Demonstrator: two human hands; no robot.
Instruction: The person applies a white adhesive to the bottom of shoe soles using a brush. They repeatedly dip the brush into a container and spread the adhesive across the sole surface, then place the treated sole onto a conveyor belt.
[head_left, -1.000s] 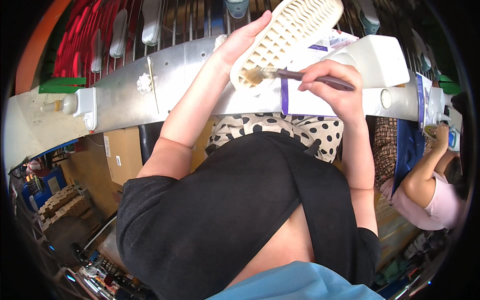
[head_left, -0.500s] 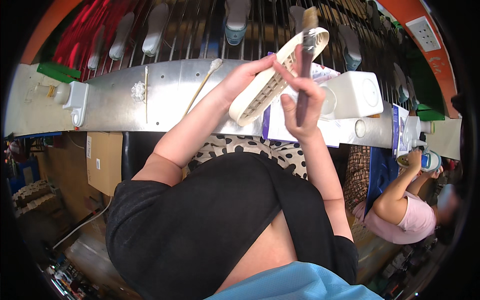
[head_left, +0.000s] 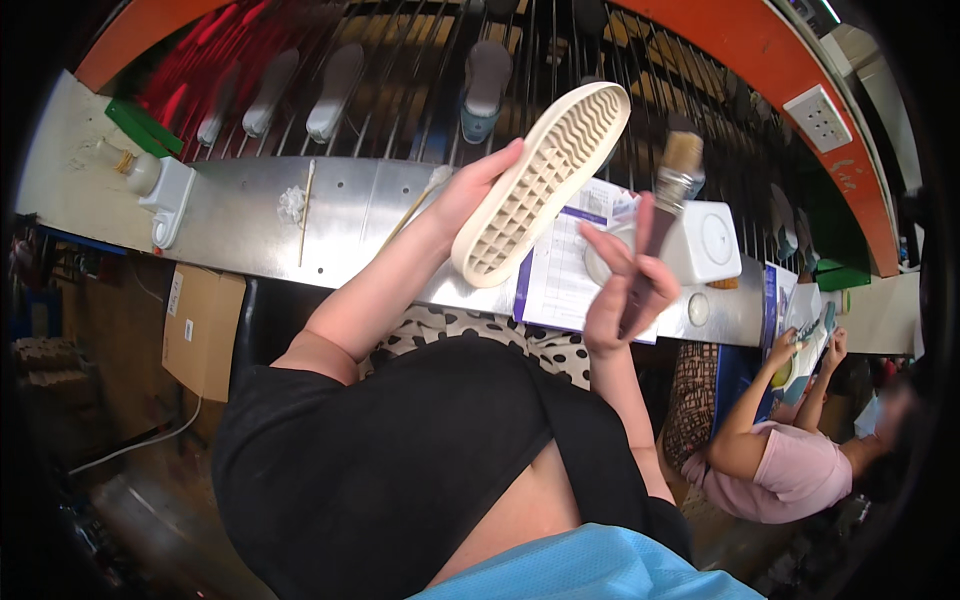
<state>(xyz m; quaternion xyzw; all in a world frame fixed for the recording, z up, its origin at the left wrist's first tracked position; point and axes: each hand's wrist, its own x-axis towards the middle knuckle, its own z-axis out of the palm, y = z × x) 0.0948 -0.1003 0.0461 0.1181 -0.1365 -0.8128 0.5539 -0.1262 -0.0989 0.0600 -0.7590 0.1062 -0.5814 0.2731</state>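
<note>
A cream shoe sole [head_left: 545, 185] is tilted above the metal bench, its gridded, wavy-ribbed inner face toward me. My left hand [head_left: 478, 190] grips it by its left edge, most fingers hidden behind it. My right hand [head_left: 632, 290] is closed on the dark handle of a flat paintbrush [head_left: 672, 190], with some fingers extended. The bristles point up and away, apart from the sole. Beyond the right hand stands a white plastic container [head_left: 712, 245]. Printed sheets with a purple border [head_left: 560, 270] lie under the sole.
Shoes [head_left: 487, 85] stand on a barred rack [head_left: 420, 100] behind the metal bench [head_left: 265, 245]. Two stick swabs, one a cotton-tipped stick [head_left: 410, 215], lie at left near a white dispenser [head_left: 172, 195]. A cardboard box [head_left: 205, 325] sits below left. A co-worker [head_left: 780, 460] handles a shoe at right.
The sole has turned to show its inner face more fully. My right hand with the brush has moved right and toward me, away from the sole. The whole view has shifted.
</note>
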